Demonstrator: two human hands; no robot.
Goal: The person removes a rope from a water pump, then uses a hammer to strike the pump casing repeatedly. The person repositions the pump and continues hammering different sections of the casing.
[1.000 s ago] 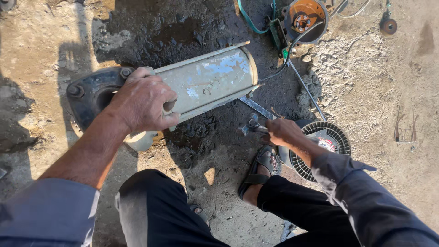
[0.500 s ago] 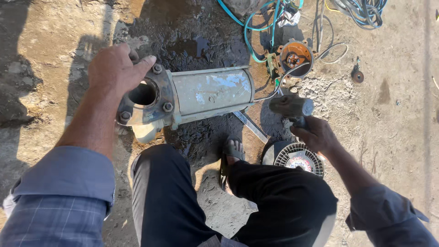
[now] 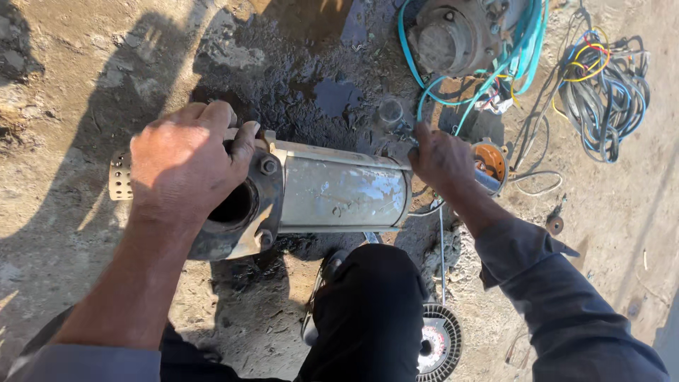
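A pump body (image 3: 339,194) lies crosswise on the ground (image 3: 64,92), just ahead of the person's knee (image 3: 368,297). The left hand (image 3: 184,163) rests on its flanged left end, the right hand (image 3: 442,159) at its right end. Behind it sits a motor (image 3: 453,35) among hoses; a cable bundle (image 3: 601,78) lies far right. A disc (image 3: 442,346) lies near the knee's right side.

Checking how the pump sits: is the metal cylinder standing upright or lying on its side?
Lying on its side. The metal cylinder runs level across the ground, its round end opening facing the camera under the left hand.
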